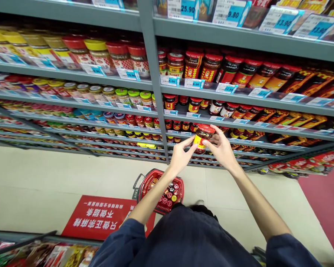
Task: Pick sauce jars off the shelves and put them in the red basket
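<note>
Between both my hands is a jar of dark chili sauce (202, 139) with a red lid and a yellow-and-red label, tilted slightly, in front of the shelves. My left hand (183, 152) grips its lower left side, thumb on the glass. Fingers of my right hand (220, 145) wrap the right side near the lid, with the thumb across the label. Behind the jar, shelves (239, 95) carry similar red-lidded jars (195, 105). Below my left forearm, a red shopping basket (180, 185) on the floor holds several jars, their lids facing up.
A grey upright post (156, 74) divides the shelving. Spice jars with yellow and red lids (96, 45) stand at left. A red floor sign (100, 218) lies left of the basket. Packaged goods (64, 256) fill a shelf behind me at lower left.
</note>
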`<state>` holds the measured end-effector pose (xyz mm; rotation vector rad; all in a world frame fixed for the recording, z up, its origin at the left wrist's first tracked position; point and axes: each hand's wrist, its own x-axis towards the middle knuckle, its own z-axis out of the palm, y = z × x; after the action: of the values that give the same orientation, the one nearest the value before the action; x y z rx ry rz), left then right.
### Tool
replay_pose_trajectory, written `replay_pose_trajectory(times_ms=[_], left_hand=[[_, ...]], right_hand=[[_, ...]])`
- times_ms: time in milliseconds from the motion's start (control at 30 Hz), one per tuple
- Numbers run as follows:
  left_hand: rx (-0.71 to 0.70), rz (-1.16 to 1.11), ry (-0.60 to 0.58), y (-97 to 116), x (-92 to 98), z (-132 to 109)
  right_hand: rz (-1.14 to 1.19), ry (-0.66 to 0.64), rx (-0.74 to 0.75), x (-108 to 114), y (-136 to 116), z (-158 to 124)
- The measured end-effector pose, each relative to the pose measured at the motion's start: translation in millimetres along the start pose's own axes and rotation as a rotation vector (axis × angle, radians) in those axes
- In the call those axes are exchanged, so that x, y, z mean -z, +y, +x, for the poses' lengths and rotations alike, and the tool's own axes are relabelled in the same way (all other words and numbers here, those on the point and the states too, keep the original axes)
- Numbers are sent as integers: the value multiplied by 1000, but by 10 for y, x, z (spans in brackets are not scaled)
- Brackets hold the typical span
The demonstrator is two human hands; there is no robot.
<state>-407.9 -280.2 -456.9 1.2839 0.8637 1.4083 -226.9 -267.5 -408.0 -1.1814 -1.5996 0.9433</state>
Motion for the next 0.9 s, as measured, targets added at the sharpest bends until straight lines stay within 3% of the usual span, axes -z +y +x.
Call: replay_pose_trajectory(times_ms=[333, 500, 600, 733, 900], left_hand=[[34, 37, -21, -30, 13, -35], [-33, 168, -22, -51, -61, 98], [-107, 197, -51, 0, -128, 352], [-130, 103, -61, 46, -227, 877], [-166, 25, -6, -98, -353, 1433]], right_hand=[[0, -10, 13, 48, 2, -76], [-29, -14, 85, 159, 27, -1], [-105, -25, 194, 259, 32, 215], [-290, -18, 384, 395, 107, 663], [-443, 29, 558, 517, 400, 1181]])
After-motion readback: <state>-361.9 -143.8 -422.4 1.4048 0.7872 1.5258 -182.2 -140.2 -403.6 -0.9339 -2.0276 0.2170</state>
